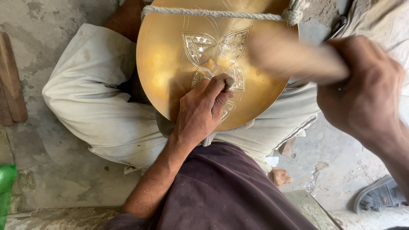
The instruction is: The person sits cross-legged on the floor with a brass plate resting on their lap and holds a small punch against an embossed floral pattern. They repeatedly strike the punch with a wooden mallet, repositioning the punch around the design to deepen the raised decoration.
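Observation:
A round brass plate point(170, 55) with an engraved leaf pattern rests on my lap, tied across its top with a pale rope point(213, 13). My left hand point(200, 108) lies on the lower part of the plate and grips a small metal chisel point(228, 82), whose tip touches the engraving. My right hand point(362, 89) is raised at the right and grips a wooden mallet point(289, 57), blurred by motion, above the plate's right side.
I sit cross-legged in pale trousers point(93, 102) on a concrete floor point(51, 170). A wooden piece point(10, 81) lies at the left, a green object point(6, 187) at the lower left, a grey sandal point(379, 194) at the lower right.

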`<state>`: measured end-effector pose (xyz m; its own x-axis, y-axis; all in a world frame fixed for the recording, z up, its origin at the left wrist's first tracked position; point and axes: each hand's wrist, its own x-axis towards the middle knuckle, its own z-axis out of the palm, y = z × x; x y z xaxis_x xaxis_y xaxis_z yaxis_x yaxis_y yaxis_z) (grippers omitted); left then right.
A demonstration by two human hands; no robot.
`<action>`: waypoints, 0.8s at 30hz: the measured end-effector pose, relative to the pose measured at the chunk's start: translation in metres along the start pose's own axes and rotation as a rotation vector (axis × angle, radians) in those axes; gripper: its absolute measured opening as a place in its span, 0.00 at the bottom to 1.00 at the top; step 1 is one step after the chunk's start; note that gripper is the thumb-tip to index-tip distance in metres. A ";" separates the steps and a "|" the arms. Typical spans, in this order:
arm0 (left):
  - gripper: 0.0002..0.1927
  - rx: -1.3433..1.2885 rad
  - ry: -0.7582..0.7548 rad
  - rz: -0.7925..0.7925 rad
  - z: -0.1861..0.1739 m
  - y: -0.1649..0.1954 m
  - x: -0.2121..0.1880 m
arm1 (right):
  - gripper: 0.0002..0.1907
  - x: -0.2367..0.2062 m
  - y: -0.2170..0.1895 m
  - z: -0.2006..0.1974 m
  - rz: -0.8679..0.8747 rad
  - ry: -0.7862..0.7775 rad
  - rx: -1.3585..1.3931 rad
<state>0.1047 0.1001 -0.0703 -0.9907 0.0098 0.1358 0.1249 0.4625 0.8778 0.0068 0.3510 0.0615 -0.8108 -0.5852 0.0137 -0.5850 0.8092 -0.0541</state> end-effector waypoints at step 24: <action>0.13 -0.004 -0.005 -0.018 -0.005 0.002 0.004 | 0.10 -0.006 -0.006 -0.001 0.143 -0.067 -0.019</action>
<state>0.1016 0.0965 -0.0657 -0.9931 0.0059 0.1174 0.1070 0.4592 0.8819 0.0155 0.3499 0.0625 -0.8832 -0.4653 -0.0590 -0.4643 0.8851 -0.0315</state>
